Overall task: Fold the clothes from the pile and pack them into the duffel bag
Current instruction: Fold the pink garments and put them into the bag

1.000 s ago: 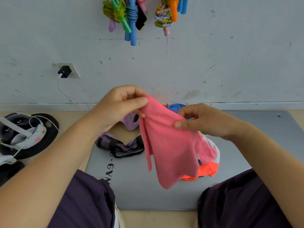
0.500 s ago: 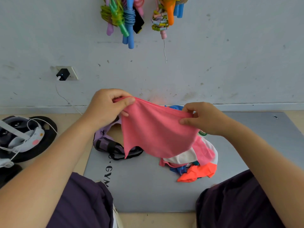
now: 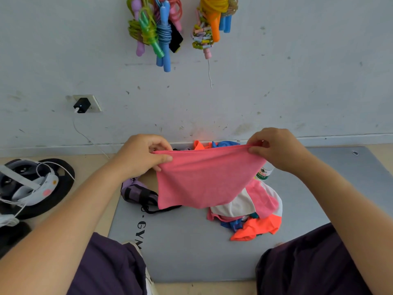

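A pink garment [image 3: 204,177] hangs stretched in the air between my hands. My left hand [image 3: 140,156] pinches its upper left corner and my right hand [image 3: 276,150] pinches its upper right corner. Behind and below it lies the clothes pile [image 3: 253,218] of pink, white, blue and orange pieces on the grey gym mat [image 3: 182,248]. A purple duffel bag [image 3: 136,191] with black straps sits at the mat's far left edge, partly hidden by the pink garment.
The wall stands close behind the mat, with jump ropes [image 3: 157,33] hanging high on it. A charger [image 3: 81,105] is plugged in at the left. A headset with cables [image 3: 29,184] lies on a black disc on the floor at left. A bottle [image 3: 263,172] peeks out beside the pile.
My hands have moved apart and spread the pink garment wide; a second ago it hung bunched and narrow between them.
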The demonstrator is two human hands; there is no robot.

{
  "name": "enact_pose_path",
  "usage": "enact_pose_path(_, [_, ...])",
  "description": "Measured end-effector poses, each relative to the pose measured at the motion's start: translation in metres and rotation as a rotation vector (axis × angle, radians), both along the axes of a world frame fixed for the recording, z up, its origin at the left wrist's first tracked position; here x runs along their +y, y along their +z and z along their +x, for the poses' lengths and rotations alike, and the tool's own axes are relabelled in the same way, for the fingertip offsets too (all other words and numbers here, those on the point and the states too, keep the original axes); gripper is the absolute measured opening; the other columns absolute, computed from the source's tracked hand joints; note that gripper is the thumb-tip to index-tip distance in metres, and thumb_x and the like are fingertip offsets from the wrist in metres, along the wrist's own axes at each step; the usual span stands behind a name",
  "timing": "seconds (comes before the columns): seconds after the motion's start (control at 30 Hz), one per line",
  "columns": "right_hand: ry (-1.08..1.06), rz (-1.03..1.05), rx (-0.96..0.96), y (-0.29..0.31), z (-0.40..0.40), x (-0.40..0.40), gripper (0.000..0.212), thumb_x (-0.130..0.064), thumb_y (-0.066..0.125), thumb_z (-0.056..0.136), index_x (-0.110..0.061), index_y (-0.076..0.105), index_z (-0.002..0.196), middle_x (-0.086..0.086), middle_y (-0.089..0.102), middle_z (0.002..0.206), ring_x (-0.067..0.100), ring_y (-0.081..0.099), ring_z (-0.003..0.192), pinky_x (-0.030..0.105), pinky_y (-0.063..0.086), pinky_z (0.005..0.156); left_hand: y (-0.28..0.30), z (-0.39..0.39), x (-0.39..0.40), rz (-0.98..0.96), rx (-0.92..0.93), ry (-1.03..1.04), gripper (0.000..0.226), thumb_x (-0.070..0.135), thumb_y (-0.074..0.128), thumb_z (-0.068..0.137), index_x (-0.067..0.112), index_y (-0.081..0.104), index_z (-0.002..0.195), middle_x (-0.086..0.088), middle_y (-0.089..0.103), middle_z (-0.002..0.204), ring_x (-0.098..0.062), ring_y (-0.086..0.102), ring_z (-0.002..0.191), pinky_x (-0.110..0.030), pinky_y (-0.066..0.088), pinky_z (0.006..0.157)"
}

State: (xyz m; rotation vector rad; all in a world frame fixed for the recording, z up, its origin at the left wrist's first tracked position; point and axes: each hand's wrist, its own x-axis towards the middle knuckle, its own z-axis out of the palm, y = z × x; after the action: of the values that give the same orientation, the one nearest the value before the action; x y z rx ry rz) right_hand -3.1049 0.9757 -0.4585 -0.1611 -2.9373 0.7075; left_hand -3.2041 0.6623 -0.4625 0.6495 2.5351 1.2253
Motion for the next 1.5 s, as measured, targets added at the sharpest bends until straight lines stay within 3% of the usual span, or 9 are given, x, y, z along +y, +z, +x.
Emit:
enact_pose_path(0.2, [-0.021, -0.040, 0.039, 0.000, 0.001, 0.002, 0.013, -0.011, 0.068, 0.086, -0.015, 0.077, 0.095, 0.003, 0.068, 0.091, 0.019, 0.059, 0.088, 0.027, 0.041, 0.076, -0.003, -0.006, 0.003, 0.059, 0.103, 0.067, 0.007, 0.018, 0.077, 0.083, 0.022, 0.074, 0.079, 0.000, 0.074, 0.076, -0.020, 0.072, 0.061, -0.035, 0.060, 0.063])
enact_pose_path(0.37, [-0.027, -0.147, 0.048, 0.003, 0.003, 0.000, 0.009, -0.014, 0.071, 0.086, -0.018, 0.077, 0.091, -0.003, 0.068, 0.090, 0.012, 0.059, 0.084, 0.020, 0.039, 0.074, -0.007, -0.007, 0.003, 0.036, 0.230, 0.114, 0.015, 0.024, 0.070, 0.089, 0.030, 0.069, 0.076, 0.001, 0.072, 0.078, -0.008, 0.068, 0.053, -0.014, 0.050, 0.051])
enact_pose_path(0.57, [0.038, -0.283, 0.030, 0.008, 0.005, -0.012, 0.013, -0.018, 0.072, 0.086, -0.029, 0.072, 0.079, -0.016, 0.067, 0.084, -0.012, 0.056, 0.071, 0.001, 0.037, 0.064, -0.004, -0.008, 0.004, 0.290, 0.163, 0.308, 0.013, 0.023, 0.063, 0.094, 0.025, 0.070, 0.083, 0.005, 0.065, 0.080, -0.015, 0.070, 0.056, -0.050, 0.060, 0.069])
enact_pose_path(0.8, [0.016, -0.097, 0.132, 0.010, 0.004, -0.012, 0.007, -0.023, 0.069, 0.088, -0.020, 0.070, 0.083, -0.003, 0.055, 0.103, 0.014, 0.046, 0.100, 0.023, 0.032, 0.084, -0.001, -0.007, -0.001, 0.304, 0.130, 0.338, 0.012, 0.029, 0.076, 0.084, 0.031, 0.072, 0.073, 0.006, 0.074, 0.076, -0.017, 0.072, 0.064, -0.051, 0.060, 0.076])
enact_pose_path(1.0, [-0.084, -0.199, 0.080, 0.007, 0.005, -0.006, 0.032, -0.037, 0.070, 0.086, -0.012, 0.060, 0.069, -0.003, 0.050, 0.058, 0.011, 0.043, 0.056, 0.017, 0.033, 0.051, -0.001, -0.012, -0.005, 0.324, 0.106, 0.400, 0.022, 0.037, 0.082, 0.076, 0.023, 0.068, 0.065, 0.004, 0.071, 0.066, -0.013, 0.061, 0.046, -0.035, 0.057, 0.059])
enact_pose_path(1.17, [-0.067, -0.284, 0.084, 0.009, 0.007, -0.003, 0.012, -0.014, 0.067, 0.087, -0.023, 0.069, 0.081, -0.004, 0.065, 0.068, 0.001, 0.054, 0.054, 0.024, 0.046, 0.064, -0.003, -0.018, -0.010, 0.303, 0.076, 0.423, 0.022, 0.028, 0.077, 0.083, 0.013, 0.066, 0.072, -0.004, 0.065, 0.067, -0.015, 0.059, 0.053, -0.028, 0.054, 0.054])
enact_pose_path(1.27, [-0.102, -0.328, 0.092, 0.007, 0.006, -0.004, 0.009, -0.016, 0.066, 0.089, -0.021, 0.068, 0.082, 0.001, 0.066, 0.063, 0.005, 0.053, 0.044, 0.022, 0.045, 0.055, -0.006, -0.019, -0.011, 0.324, -0.012, 0.406, 0.013, 0.017, 0.068, 0.092, 0.014, 0.066, 0.079, -0.005, 0.063, 0.077, -0.016, 0.062, 0.069, -0.028, 0.060, 0.056])
enact_pose_path(1.4, [-0.134, -0.526, 0.049, 0.011, 0.008, -0.010, 0.007, -0.022, 0.068, 0.090, -0.016, 0.065, 0.090, 0.006, 0.063, 0.052, 0.016, 0.054, 0.040, 0.020, 0.044, 0.045, -0.006, -0.015, -0.007, 0.338, -0.078, 0.404, 0.014, 0.018, 0.073, 0.087, 0.007, 0.067, 0.081, -0.003, 0.069, 0.073, -0.013, 0.067, 0.057, -0.023, 0.058, 0.053])
enact_pose_path(1.5, [0.092, -0.724, -0.140, 0.017, 0.015, -0.023, 0.014, -0.009, 0.060, 0.094, -0.015, 0.057, 0.107, 0.018, 0.066, 0.062, 0.025, 0.059, 0.046, 0.032, 0.049, 0.049, -0.002, -0.005, 0.001, 0.361, -0.152, 0.353, 0.020, 0.021, 0.079, 0.081, 0.006, 0.067, 0.077, 0.004, 0.073, 0.068, -0.015, 0.068, 0.053, -0.020, 0.056, 0.051])
